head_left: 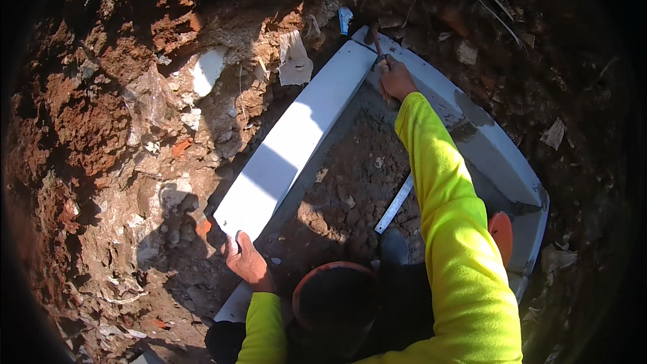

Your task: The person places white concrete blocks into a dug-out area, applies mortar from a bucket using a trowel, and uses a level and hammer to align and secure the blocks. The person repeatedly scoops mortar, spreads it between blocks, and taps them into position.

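Note:
A long white block (283, 145) lies slantwise from near left to far right, set along the side of a pit. My left hand (248, 263) grips its near end, with the thumb over the edge. At the far corner, my right hand (397, 79) is closed round a slim hand tool (375, 40) with a brownish shaft. The tool reaches the joint between the white block and the grey block wall (438, 87) on the right. The tool's exact kind cannot be made out. Below my right forearm lies a flat metal ruler (394, 205), partly hidden by the sleeve.
A dark round container (335, 269) with an orange rim stands close to my body. An orange object (500, 236) shows beside my right sleeve. Rough earth (101, 121) with rubble rises on the left. A blue-white scrap (345, 19) sits beyond the far corner.

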Motion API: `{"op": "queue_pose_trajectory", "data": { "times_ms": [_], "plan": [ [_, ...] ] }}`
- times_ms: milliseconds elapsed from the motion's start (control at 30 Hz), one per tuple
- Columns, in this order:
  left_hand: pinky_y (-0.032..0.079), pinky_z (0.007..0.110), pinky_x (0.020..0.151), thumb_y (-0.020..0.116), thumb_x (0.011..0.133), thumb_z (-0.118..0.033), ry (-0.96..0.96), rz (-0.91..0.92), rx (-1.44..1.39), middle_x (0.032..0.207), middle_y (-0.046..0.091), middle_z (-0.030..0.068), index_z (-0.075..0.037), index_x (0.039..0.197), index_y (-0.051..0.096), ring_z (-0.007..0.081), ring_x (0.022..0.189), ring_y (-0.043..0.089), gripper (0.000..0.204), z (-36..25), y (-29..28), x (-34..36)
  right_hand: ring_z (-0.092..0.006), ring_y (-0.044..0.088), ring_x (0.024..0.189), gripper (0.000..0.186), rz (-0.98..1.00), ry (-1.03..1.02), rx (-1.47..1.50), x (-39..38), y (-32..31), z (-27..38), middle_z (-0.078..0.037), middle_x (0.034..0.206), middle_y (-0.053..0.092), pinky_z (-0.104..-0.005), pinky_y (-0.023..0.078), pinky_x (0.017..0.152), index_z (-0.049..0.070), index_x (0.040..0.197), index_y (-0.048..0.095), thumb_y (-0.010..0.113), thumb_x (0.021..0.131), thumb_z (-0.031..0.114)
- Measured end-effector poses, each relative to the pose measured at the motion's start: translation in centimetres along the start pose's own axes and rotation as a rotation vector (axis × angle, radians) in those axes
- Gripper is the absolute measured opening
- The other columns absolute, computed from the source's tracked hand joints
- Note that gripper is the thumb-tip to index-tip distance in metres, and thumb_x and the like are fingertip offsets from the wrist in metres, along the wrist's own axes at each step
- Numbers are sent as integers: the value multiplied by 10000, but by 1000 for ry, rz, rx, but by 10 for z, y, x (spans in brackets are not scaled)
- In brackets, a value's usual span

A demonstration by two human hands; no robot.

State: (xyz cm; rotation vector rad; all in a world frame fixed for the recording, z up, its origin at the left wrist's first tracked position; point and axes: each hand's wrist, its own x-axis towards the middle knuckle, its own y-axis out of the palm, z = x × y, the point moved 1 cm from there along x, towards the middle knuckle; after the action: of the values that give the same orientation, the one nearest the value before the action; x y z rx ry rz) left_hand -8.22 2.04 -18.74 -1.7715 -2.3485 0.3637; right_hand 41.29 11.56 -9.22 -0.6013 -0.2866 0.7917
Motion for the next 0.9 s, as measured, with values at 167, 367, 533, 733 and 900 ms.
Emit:
{"op": "queue_pose_trajectory", "data": {
  "times_ms": [167,367,533,733,900],
  "plan": [
    [482,375,817,565,994,-255,-44,-87,314,961,667,189,115,1139,639,233,891,599,405,15,-15,6,-176,589,537,367,19,12,261,-95,2,-20,-133,765,635,-333,491,541,-27,1259,527,511,1015,247],
    [511,313,756,542,1013,-282,-226,25,73,974,674,116,109,1129,634,178,838,623,418,-25,-1,-5,-407,651,758,382,-10,49,110,-248,15,-136,-229,846,643,-450,499,701,-1,1300,507,535,1001,236],
    [525,326,756,536,1021,-290,-192,2,98,1033,673,146,101,1195,617,177,898,625,436,-26,3,-6,-431,657,825,435,13,96,115,-268,16,-162,-259,898,643,-445,502,737,-8,1380,466,530,1001,195],
    [460,434,993,513,1003,-259,337,-170,409,1312,530,195,52,1390,491,312,1168,545,497,-31,12,-3,-427,653,873,477,-142,-267,141,-120,-51,-47,-266,936,646,-441,492,790,-15,1443,416,488,1022,196],
    [401,483,1056,556,955,-192,753,100,502,1339,481,214,35,1401,477,361,1275,456,506,-90,62,-14,-462,643,993,459,-124,-240,-139,-18,-50,-29,-301,1056,659,-509,491,864,11,1430,435,460,1023,222]
  ]
}}
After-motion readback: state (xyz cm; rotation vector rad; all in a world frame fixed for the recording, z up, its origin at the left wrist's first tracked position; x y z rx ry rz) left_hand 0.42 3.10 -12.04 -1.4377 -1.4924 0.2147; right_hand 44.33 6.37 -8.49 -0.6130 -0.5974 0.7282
